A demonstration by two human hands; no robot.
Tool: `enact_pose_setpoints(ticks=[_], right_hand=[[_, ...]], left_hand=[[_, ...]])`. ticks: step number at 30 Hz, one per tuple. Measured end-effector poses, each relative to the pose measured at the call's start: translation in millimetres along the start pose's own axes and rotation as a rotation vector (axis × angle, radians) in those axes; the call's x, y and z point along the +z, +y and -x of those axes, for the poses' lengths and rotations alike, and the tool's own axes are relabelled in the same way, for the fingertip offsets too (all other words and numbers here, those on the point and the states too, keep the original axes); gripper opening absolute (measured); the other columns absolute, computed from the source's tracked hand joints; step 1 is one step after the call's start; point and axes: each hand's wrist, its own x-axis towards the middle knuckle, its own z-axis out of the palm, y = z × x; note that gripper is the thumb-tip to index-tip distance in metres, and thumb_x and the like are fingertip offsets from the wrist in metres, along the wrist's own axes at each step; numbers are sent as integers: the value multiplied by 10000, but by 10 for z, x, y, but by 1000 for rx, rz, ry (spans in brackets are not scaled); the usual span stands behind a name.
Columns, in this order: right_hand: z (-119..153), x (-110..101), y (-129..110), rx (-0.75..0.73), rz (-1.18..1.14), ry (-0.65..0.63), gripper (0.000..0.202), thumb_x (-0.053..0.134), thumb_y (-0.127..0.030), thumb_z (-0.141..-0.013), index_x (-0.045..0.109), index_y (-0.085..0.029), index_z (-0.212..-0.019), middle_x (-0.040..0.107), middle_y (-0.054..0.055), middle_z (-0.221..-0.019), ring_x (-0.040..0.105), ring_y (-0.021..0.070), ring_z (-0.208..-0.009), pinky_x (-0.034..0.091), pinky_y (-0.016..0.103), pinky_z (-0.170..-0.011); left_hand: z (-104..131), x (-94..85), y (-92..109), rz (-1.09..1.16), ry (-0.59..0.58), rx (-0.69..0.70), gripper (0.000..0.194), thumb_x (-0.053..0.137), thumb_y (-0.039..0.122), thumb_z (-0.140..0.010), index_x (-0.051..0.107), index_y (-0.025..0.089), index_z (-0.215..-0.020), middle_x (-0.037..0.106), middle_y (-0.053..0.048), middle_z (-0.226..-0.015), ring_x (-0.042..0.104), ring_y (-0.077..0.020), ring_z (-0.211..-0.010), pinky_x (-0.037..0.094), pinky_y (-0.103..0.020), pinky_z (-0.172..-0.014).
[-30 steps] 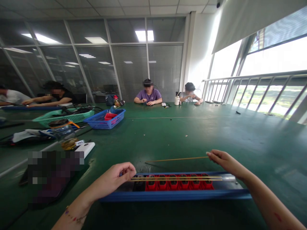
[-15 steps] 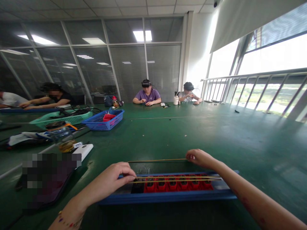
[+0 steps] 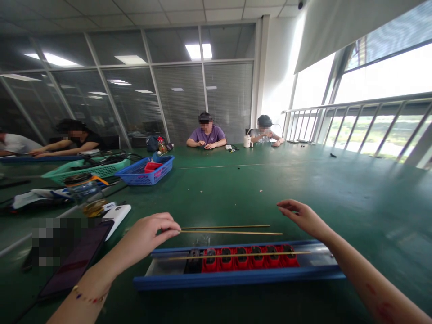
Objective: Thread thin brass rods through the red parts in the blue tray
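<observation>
My left hand [image 3: 161,228] is closed in a pinch on the left end of a thin yellowish rod [image 3: 232,232], beyond the blue tray. A second thin rod lies just behind it on the table. My right hand [image 3: 300,217] is raised to the right of the rods' far ends, fingers apart and holding nothing. Nearest me is the long blue tray [image 3: 243,277], holding a row of several red boxes [image 3: 226,265] with dark parts inside and a black block [image 3: 193,265] at their left. Across the tops of the boxes lies a third rod [image 3: 248,254].
On the left are a blue basket [image 3: 145,177], a green basket [image 3: 111,171], a glass jar [image 3: 87,193], a white object [image 3: 118,218] and a dark flat device [image 3: 76,265]. Several people sit around the green table [image 3: 229,193], one in purple [image 3: 206,133] opposite me.
One rod has moved from over the red boxes to the table side beyond the tray, in my left hand. My right hand has let go of the rear rod and moved right.
</observation>
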Motion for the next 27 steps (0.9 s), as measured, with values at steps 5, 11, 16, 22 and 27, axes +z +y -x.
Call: enact_pose_setpoints(ticks=[5, 11, 16, 22, 27], right_hand=[[355, -196, -266, 7, 23, -74, 364, 455, -507, -804, 592, -205, -955, 641, 64, -951, 559, 219, -888, 441, 326, -794], [684, -141, -409, -44, 267, -290, 287, 472, -499, -800, 585, -249, -884, 636, 36, -848, 561, 203, -757, 418, 304, -696], [722, -44, -322, -30, 290, -324, 289, 422, -492, -830, 532, -229, -783, 589, -1, -648, 505, 148, -572, 358, 244, -546], [681, -168, -327, -11, 109, -415, 384, 384, -502, -842, 570, -189, -718, 573, 14, -691, 501, 150, -644, 387, 223, -571], [603, -387, -254, 35, 3, -305, 403, 377, -520, -836, 573, -184, -732, 550, 20, -706, 503, 164, -687, 414, 237, -641]], left_hand=[[-171, 232, -125, -34, -28, -53, 251, 464, 395, -790, 666, 246, -770, 624, -8, -830, 563, -159, -753, 376, -229, -668], [-381, 495, -314, -100, -83, -140, 174, 534, 370, -736, 630, 226, -750, 630, -16, -738, 566, -173, -696, 378, -240, -604], [-507, 585, -431, -173, -95, -103, 196, 548, 319, -734, 608, 240, -903, 637, -15, -751, 579, -184, -732, 380, -248, -629], [-546, 643, -474, -193, -101, -67, 148, 531, 325, -758, 632, 235, -818, 626, -24, -791, 573, -186, -769, 384, -254, -668], [-522, 636, -490, -187, -90, -62, 167, 513, 339, -771, 630, 224, -802, 606, -31, -859, 561, -181, -816, 384, -253, -716]])
